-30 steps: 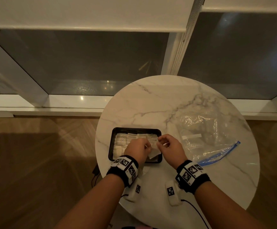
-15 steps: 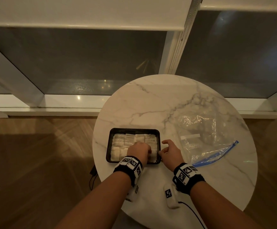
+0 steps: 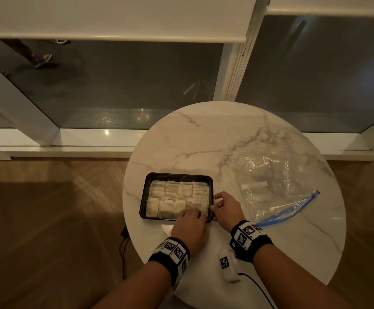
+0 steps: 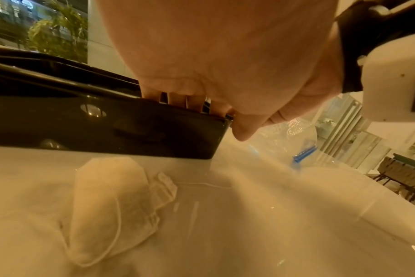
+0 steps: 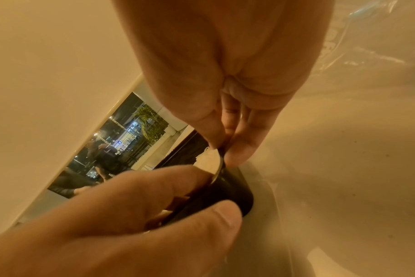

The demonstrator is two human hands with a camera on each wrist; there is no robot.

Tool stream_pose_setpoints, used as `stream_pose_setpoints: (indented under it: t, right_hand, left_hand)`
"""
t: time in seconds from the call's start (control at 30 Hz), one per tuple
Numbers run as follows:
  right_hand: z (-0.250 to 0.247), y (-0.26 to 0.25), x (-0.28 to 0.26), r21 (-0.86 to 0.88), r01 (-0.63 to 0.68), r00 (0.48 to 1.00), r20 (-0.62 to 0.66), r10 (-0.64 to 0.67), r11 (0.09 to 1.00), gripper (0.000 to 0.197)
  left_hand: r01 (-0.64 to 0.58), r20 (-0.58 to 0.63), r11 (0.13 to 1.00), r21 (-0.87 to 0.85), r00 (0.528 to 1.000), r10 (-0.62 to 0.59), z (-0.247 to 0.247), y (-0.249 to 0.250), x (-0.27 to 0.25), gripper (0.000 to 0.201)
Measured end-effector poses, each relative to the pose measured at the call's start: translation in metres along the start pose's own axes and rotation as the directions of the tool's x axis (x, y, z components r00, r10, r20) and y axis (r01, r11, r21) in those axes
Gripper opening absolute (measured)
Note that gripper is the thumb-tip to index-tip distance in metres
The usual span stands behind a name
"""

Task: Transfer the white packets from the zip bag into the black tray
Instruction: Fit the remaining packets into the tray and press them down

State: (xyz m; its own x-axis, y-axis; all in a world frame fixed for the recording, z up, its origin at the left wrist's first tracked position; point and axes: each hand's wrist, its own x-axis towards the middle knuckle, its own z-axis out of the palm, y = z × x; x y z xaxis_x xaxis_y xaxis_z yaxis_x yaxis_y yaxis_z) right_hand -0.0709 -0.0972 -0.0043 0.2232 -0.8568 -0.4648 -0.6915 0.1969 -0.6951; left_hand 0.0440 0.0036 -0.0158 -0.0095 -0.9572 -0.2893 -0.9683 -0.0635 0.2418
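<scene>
The black tray [image 3: 144, 198] sits at the table's front left, packed with rows of white packets [image 3: 179, 195]. My left hand [image 3: 192, 216] reaches over the tray's near right corner. Its fingers [image 4: 175, 97] press straight down on the packets inside, and the thumb lies against the outer corner. My right hand [image 3: 215, 204] pinches the tray's right rim [image 5: 222, 159] between thumb and fingers. One white packet [image 4: 111, 206] lies loose on the table in front of the tray, under my left wrist. The clear zip bag [image 3: 277, 190] with its blue zip lies crumpled to the right.
The round marble table [image 3: 203, 141] stands close to a window sill. Its edge curves close behind the tray's left side. A small white tagged device [image 3: 227, 266] with a black cable lies near the front edge, between my wrists. A wooden floor surrounds the table.
A second ago both hands held a packet above the tray's near right corner. The left hand has since lowered into the tray, and the right hand has shifted onto the tray's right rim.
</scene>
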Motion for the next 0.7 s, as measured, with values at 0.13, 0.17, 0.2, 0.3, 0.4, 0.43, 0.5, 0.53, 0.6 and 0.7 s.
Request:
stream_pose_setpoints:
  t: [0.13,0.17,0.2,0.3,0.4,0.43,0.5,0.53,0.6,0.7]
  right_hand:
    - [-0.001,-0.001,-0.001,-0.055,0.020,1.000,0.009,-0.020,0.998,0.023]
    - [-0.001,-0.001,-0.001,-0.062,0.024,1.000,0.010,-0.023,0.998,0.024]
    - [-0.001,-0.002,-0.001,-0.063,0.026,1.000,0.012,-0.026,0.998,0.024]
    - [-0.002,-0.002,-0.002,-0.066,0.029,0.999,0.018,-0.028,0.997,0.025]
    - [-0.003,-0.003,-0.001,-0.071,0.031,0.999,0.021,-0.030,0.997,0.024]
    - [-0.004,-0.004,-0.001,-0.070,0.034,0.999,0.024,-0.033,0.997,0.024]
    - [-0.004,-0.004,-0.001,-0.076,0.045,0.999,0.028,-0.043,0.996,0.023]
    - [-0.004,-0.005,-0.001,-0.082,0.051,0.998,0.028,-0.049,0.995,0.023]
    - [-0.003,-0.005,-0.001,-0.088,0.052,0.999,0.023,-0.050,0.995,0.023]
    - [-0.003,-0.005,-0.001,-0.083,0.052,0.998,0.023,-0.050,0.995,0.023]
  left_hand:
    - [0.006,0.048,1.000,-0.001,0.999,-0.006,0.001,0.009,0.000,0.040]
    - [0.008,0.052,1.000,0.001,0.999,-0.008,0.002,0.009,-0.001,0.039]
    - [0.014,0.051,1.000,-0.003,0.999,-0.014,0.002,0.009,-0.001,0.039]
    - [0.026,0.072,1.000,-0.017,0.997,-0.024,0.000,0.010,-0.001,0.040]
    - [0.035,0.103,0.989,-0.140,0.994,-0.021,-0.004,0.008,0.001,0.039]
    - [0.043,0.087,0.968,-0.248,0.996,-0.022,-0.006,0.005,0.001,0.035]
    - [0.038,0.013,0.897,-0.440,0.999,-0.036,-0.010,0.000,-0.002,0.028]
    - [0.020,-0.049,0.887,-0.461,0.998,-0.049,-0.011,-0.004,-0.004,0.027]
    - [-0.016,-0.193,0.913,-0.407,0.979,-0.070,-0.013,-0.014,-0.011,0.024]
    - [-0.070,-0.339,0.927,-0.369,0.938,-0.065,-0.016,-0.028,-0.029,0.014]
